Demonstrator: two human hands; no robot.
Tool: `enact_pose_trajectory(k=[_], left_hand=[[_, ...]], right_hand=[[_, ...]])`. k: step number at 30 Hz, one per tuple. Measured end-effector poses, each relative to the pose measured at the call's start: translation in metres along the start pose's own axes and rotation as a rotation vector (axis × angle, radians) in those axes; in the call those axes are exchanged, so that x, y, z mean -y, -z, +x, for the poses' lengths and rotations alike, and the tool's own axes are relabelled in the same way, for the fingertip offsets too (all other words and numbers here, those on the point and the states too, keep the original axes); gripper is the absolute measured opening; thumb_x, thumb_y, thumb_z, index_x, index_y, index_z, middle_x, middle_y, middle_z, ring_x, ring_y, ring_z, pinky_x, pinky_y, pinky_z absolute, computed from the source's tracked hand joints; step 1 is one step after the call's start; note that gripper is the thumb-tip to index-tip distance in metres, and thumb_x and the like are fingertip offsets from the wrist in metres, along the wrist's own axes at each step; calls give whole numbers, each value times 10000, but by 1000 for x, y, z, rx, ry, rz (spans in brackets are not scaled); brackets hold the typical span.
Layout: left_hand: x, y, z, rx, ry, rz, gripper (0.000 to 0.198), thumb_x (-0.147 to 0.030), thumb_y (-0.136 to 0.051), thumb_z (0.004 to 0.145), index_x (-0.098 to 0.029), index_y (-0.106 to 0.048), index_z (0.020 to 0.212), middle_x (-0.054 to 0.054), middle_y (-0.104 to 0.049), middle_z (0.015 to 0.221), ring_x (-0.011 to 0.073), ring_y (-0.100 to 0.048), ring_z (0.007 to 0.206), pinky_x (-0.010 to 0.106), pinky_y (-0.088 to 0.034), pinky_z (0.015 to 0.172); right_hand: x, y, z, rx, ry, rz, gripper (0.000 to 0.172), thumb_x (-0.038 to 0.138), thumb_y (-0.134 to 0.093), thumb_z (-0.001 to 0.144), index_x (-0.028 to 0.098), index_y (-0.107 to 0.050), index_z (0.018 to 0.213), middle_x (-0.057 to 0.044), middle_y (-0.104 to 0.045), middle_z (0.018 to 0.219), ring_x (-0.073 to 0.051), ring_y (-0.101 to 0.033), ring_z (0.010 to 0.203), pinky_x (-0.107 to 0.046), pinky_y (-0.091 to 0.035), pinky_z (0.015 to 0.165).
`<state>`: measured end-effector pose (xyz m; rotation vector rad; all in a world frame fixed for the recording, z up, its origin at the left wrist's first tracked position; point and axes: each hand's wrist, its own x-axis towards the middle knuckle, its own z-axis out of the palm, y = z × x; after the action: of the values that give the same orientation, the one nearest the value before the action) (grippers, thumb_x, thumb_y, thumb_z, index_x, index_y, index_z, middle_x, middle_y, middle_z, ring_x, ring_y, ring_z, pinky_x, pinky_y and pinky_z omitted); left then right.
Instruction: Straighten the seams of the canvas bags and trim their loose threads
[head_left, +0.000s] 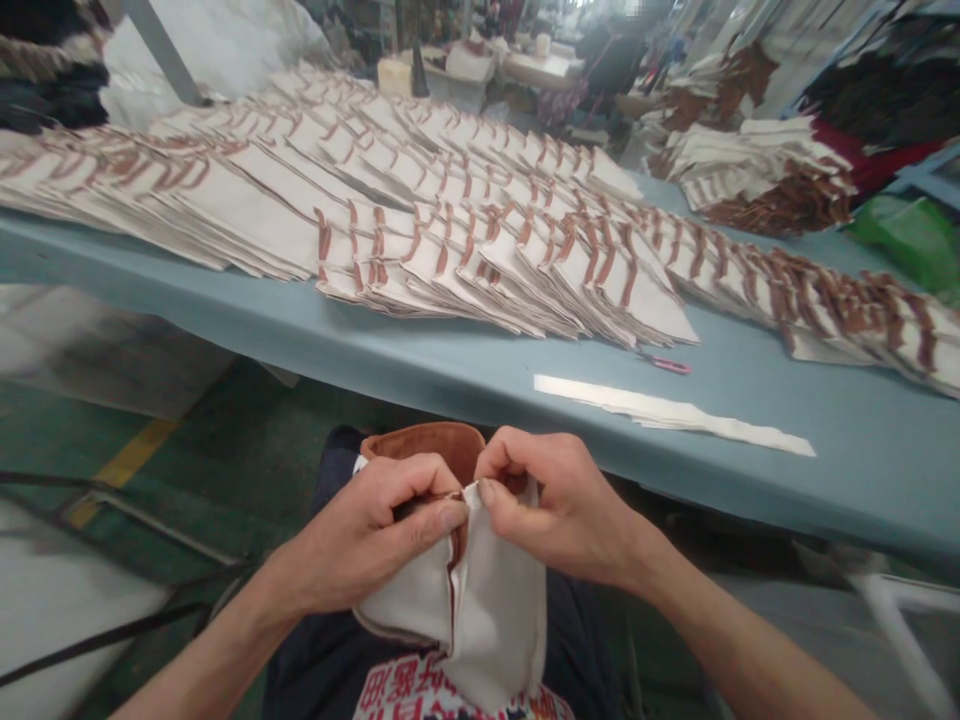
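Note:
A white cloth piece (502, 600) with brown trim hangs over my lap, its brown inner side (427, 443) showing at the top. My left hand (397, 520) pinches its brown-trimmed edge between thumb and fingers. Close beside it, my right hand (547, 495) pinches the white edge at the top, the fingertips of both hands nearly touching. An open slit lined with brown runs down the cloth below my fingers.
On the blue table (360, 345) in front lie long overlapping rows of white and brown cloth pieces (480, 250). Near its front edge are white strips (667, 412) and a small pink-handled tool (670, 366). A green bag (907, 240) is at the right.

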<state>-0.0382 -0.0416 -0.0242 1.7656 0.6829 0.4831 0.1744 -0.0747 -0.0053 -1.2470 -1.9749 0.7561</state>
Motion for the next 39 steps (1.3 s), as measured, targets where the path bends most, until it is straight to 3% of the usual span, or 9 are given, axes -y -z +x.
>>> enact_pose_trajectory(k=[6,14,18,24,28,34,39], left_hand=[[-8,5,9,-57,-68,210,218,-165,-548,929,-172,-579,713,-71,-512,628,76,-431,563,193,-316,533],[-16,11,17,-69,-86,307,174,-114,-549,849,-169,-553,683,-65,-530,652,74,-443,580,202,-309,549],[-24,7,15,-100,-87,196,210,-107,-514,789,-186,-420,618,-81,-399,578,71,-361,542,197,-271,516],[-21,17,10,93,119,-131,265,-296,-620,900,-166,-539,683,-57,-469,638,85,-377,575,175,-310,499],[-12,29,9,207,109,-272,268,-357,-677,939,-145,-639,779,-43,-532,694,87,-415,616,169,-344,539],[-11,41,8,254,53,-208,206,-291,-660,964,-146,-730,835,-19,-622,706,102,-501,629,181,-392,567],[-21,45,6,189,-31,81,179,-135,-594,925,-151,-673,765,-53,-582,665,75,-485,591,179,-356,545]], right_hand=[[6,6,2,33,-18,-11,113,141,-537,800,207,-591,726,37,-610,622,-97,-513,536,-204,-389,536],[4,7,6,27,54,-49,110,133,-544,815,200,-593,744,31,-618,639,-101,-525,555,-210,-375,550],[8,4,6,20,95,10,123,119,-537,814,208,-579,740,34,-621,653,-104,-530,570,-215,-393,566],[12,-1,3,62,-39,150,68,187,-646,804,205,-593,765,45,-626,682,-107,-547,603,-220,-417,589],[11,-4,4,107,-52,142,167,249,-736,806,201,-589,743,58,-600,678,-100,-526,608,-225,-391,591],[10,-2,9,173,-25,54,185,233,-823,818,187,-645,799,48,-672,742,-104,-590,666,-220,-399,632],[16,-2,14,206,27,-128,149,240,-799,859,171,-678,806,-3,-733,764,-143,-649,692,-243,-384,633]])
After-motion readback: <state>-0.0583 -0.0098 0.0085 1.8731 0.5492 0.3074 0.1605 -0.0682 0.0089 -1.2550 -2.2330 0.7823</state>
